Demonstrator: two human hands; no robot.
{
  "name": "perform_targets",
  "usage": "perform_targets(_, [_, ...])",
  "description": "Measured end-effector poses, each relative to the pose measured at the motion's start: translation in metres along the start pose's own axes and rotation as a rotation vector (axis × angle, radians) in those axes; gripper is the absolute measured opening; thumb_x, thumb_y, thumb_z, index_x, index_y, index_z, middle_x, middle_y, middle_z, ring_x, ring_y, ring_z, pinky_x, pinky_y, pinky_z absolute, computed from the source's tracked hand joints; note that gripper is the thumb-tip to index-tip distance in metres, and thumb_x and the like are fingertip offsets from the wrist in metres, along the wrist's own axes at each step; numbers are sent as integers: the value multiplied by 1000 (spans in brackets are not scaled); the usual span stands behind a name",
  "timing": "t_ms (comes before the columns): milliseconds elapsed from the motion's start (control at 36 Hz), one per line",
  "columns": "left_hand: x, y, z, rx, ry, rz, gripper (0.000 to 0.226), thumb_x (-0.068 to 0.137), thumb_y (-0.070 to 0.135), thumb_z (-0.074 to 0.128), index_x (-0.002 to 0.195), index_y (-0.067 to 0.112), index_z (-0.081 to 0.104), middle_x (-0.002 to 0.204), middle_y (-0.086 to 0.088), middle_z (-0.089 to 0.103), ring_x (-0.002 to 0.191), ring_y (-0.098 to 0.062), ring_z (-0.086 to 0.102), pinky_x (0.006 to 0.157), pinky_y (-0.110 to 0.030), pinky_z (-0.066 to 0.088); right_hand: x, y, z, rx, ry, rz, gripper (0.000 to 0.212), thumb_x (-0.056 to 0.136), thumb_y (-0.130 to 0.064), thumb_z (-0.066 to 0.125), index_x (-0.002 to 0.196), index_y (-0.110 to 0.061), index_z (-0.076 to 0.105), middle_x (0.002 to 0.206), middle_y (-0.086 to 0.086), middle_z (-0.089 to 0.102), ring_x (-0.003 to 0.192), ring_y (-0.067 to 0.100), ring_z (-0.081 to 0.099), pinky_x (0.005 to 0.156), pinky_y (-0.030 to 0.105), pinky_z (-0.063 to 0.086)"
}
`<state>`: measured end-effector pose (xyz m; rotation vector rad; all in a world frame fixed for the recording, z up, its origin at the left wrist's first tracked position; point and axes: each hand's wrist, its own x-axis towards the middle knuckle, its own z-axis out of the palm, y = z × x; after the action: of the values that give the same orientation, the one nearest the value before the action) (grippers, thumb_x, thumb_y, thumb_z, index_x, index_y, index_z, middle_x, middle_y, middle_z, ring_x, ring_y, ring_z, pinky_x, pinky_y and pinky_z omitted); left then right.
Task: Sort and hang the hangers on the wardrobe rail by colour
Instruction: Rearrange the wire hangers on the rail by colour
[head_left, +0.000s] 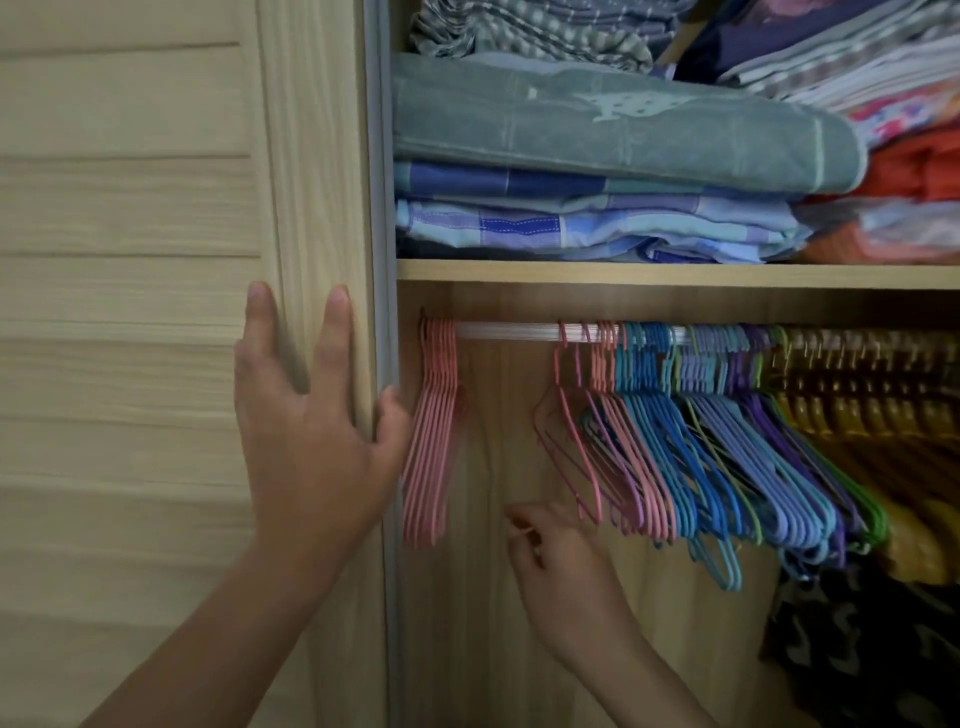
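Observation:
A white wardrobe rail (509, 331) runs under a shelf. At its left end hangs a tight bunch of pink hangers (434, 441). After a bare gap a single darker pink hanger (566, 436) hangs tilted, followed by more pink hangers (631, 457), blue hangers (675, 447), lilac and purple hangers (763, 441) and a few green ones (872, 514). My left hand (311, 431) rests flat on the door frame, thumb round its edge. My right hand (561, 566) hovers just below the darker pink hanger, fingers loosely curled, nothing seen in them.
The slatted wooden door (130, 312) fills the left side. The shelf (675, 274) above the rail carries stacks of folded linen (597, 135). Yellow-brown hangers (862, 405) crowd the rail's right end, and a dark patterned garment (862, 649) hangs below them.

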<state>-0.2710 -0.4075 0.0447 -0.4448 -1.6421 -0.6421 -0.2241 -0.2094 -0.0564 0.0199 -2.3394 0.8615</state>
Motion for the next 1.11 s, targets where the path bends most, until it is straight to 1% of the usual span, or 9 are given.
perform_targets(111, [-4, 10, 4, 8, 28, -18, 70, 91, 17, 59, 156, 4, 36, 160, -38, 18, 153, -48, 18, 123, -57, 24, -21, 30, -56, -219, 333, -27, 21, 88, -4, 69, 101, -19, 74, 90, -8, 61, 79, 10, 58, 69, 25, 42])
perform_targets(222, [-14, 17, 13, 119, 35, -9, 77, 86, 14, 55, 157, -2, 28, 160, -33, 26, 150, -56, 17, 125, -58, 15, -14, 66, -93, -516, 494, 10, 28, 82, -1, 72, 110, -5, 71, 93, 8, 55, 86, 31, 55, 71, 43, 48])
perform_targets(417, [-20, 19, 17, 155, 60, -6, 77, 87, 12, 57, 156, -4, 29, 158, -32, 32, 148, -57, 19, 123, -60, 18, -9, 81, -90, -767, 351, -70, 32, 75, -17, 84, 102, -11, 69, 100, 10, 55, 92, 33, 49, 71, 45, 44])
perform_targets(472, [-20, 19, 17, 155, 63, -9, 77, 87, 12, 57, 156, -4, 29, 157, -32, 33, 148, -57, 20, 123, -60, 17, -10, 77, -86, -778, 292, -73, 49, 70, -22, 88, 113, -13, 66, 110, 10, 56, 102, 34, 49, 75, 47, 45])
perform_targets(556, [-21, 18, 17, 154, 67, -14, 77, 86, 12, 57, 156, -4, 29, 157, -31, 33, 148, -57, 20, 122, -59, 17, -9, 75, -80, -808, 183, -56, 84, 63, -29, 92, 136, -15, 55, 129, 10, 52, 123, 36, 45, 95, 51, 45])
perform_targets(611, [-21, 18, 17, 155, 68, -12, 77, 86, 12, 57, 156, -4, 29, 156, -31, 33, 148, -57, 20, 122, -59, 17, -5, 76, -79, -838, 144, -64, 89, 63, -29, 92, 140, -14, 52, 134, 11, 50, 129, 39, 44, 103, 53, 41])
perform_targets(750, [-21, 18, 17, 162, 81, -6, 77, 84, 10, 57, 155, -5, 30, 155, -32, 34, 148, -57, 20, 124, -56, 15, 2, 82, -79, -892, 130, -130, 67, 68, -10, 84, 130, -13, 59, 126, 9, 55, 123, 40, 46, 103, 51, 38])
perform_targets(944, [-28, 17, 17, 192, 51, -1, 75, 86, 12, 54, 155, -7, 30, 155, -30, 34, 148, -57, 18, 126, -54, 9, 3, 77, -86, -893, 159, -211, 40, 65, 5, 78, 94, -18, 63, 97, 3, 52, 95, 31, 47, 90, 44, 41])
perform_targets(1111, [-29, 17, 16, 181, 35, -13, 76, 88, 14, 53, 157, -4, 26, 157, -28, 31, 149, -56, 17, 125, -53, 8, 7, 69, -94, -702, 213, -236, 30, 79, 3, 75, 101, -16, 72, 84, 0, 51, 79, 24, 47, 66, 38, 40])
